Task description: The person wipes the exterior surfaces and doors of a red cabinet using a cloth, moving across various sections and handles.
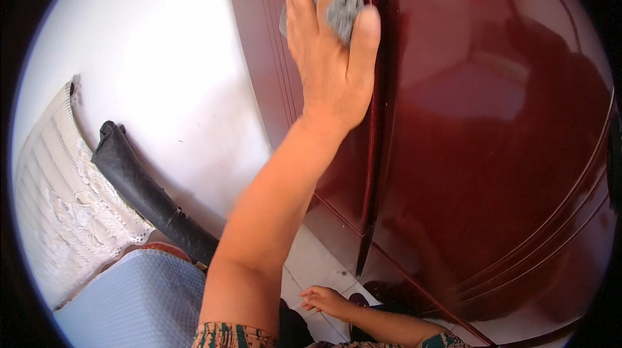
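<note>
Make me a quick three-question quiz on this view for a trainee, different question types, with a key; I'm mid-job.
1. Multiple choice. At the glossy dark red surface, what is the left-hand grip spread over?
A) a sponge
B) a gray cloth
C) a brush

2. True or false: the right-hand grip is touching the gray cloth.

3. Fill in the colour: the textured cover at the picture's lower left is ___.

Key:
1. B.
2. False; it is low in the picture, well apart from the cloth.
3. Light blue.
</note>
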Available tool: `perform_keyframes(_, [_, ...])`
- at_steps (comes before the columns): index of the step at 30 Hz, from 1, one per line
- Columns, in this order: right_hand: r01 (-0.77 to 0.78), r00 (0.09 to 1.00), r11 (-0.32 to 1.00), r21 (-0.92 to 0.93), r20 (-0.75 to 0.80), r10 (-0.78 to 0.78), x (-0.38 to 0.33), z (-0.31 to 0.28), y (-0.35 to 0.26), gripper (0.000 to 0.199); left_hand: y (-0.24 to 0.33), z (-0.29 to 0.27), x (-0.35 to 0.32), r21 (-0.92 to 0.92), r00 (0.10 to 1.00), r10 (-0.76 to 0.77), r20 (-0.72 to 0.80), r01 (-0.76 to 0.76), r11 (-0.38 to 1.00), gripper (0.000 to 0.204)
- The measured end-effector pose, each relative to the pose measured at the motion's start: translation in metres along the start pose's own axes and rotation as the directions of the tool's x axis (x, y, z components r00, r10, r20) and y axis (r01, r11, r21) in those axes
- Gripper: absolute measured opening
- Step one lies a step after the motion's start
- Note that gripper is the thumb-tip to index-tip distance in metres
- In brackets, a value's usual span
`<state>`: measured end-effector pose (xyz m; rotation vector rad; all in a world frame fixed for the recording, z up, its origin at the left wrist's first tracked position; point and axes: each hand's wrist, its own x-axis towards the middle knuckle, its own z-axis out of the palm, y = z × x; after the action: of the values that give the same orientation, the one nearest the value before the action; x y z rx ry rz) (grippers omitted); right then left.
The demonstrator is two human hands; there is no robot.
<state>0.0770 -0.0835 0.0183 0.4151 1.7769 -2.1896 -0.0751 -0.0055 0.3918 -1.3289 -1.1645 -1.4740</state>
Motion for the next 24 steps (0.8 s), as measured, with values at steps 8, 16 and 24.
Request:
perform_keyframes(8, [-0.061, 0.998, 0.996, -0.068, 0.024, 0.063, 0.007, 0.003, 0.003, 0.047, -0.015, -0.005, -0.231, 0.015, 0.876, -0.480, 0.037, 0.480, 0.877, 0.070])
perform_keyframes(16, [-0.028, 0.999, 0.999, -0.021, 0.016, 0.029, 0.013, 0.002, 0.011, 0.038, -0.043, -0.006, -0.216, -0.075, 0.620, -0.785, -0.007, 0.782, 0.618, 0.073])
perform_keyframes(24, [-0.028, 0.996, 0.997, -0.078, 0.085, 0.035, 0.014, 0.001, 0.023, 0.034, -0.013, 0.007, -0.013, 0.060, 0.999, 0.005, 0.036, -0.007, 0.998, 0.080])
